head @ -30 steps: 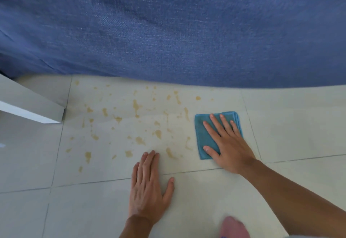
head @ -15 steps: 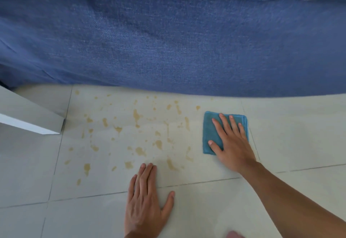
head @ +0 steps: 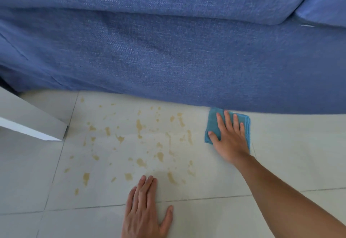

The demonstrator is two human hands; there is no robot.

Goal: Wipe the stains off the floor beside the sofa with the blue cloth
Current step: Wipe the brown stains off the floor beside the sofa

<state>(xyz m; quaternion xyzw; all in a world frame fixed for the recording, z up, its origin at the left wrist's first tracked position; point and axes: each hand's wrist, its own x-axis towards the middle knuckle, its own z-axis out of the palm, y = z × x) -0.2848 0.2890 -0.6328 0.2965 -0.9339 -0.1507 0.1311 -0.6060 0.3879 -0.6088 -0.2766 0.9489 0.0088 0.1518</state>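
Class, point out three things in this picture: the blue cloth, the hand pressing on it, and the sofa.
blue cloth (head: 212, 125): head view, on its bare left part beside the fingers.
right hand (head: 231, 140): head view, on the back of the hand.
sofa (head: 168, 50): head view, on the blue fabric of its front.

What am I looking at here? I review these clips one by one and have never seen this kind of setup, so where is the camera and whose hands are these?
There is no machine: a person works with two bare hands, and the only camera is worn on their head, looking forward and down. The blue mass across the top is the sofa, standing on a pale tiled floor. Yellowish-brown stains are spattered over the tile in front of it. The right hand lies flat with spread fingers on a folded blue cloth, pressing it to the floor right at the sofa's edge, to the right of the stains. The left hand rests palm down on the bare floor and holds nothing. A white furniture piece shows at the left.
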